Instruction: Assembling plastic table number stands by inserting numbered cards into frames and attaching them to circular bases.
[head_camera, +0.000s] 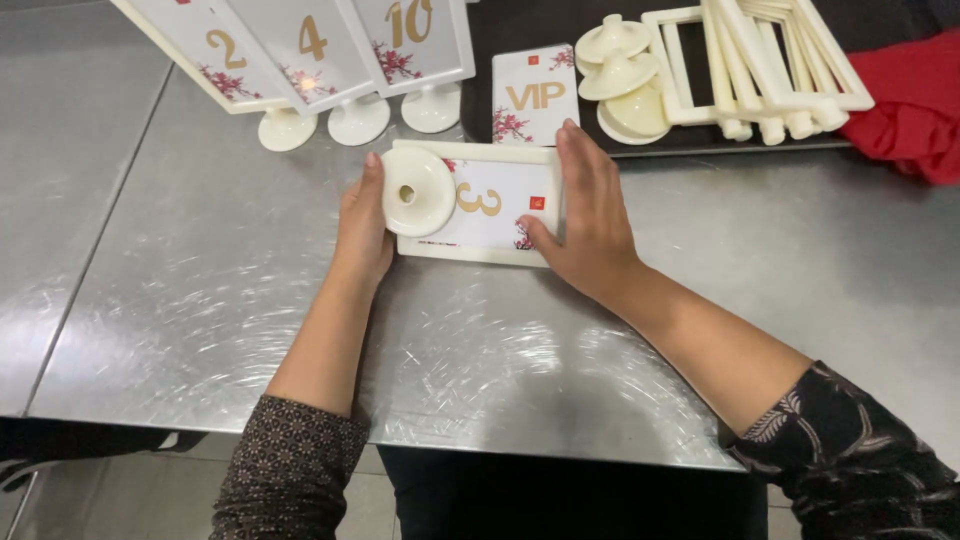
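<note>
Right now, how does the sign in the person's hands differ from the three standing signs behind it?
The held sign lies on its side between left hand and right hand; the standing signs stand upright on their bases on the metal table, untouched. All share cream frames, gold numerals and red blossom print.

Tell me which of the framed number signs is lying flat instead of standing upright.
The framed sign between both hands lies flat on the steel table, round base facing sideways. The three signs behind it stand upright.
</note>
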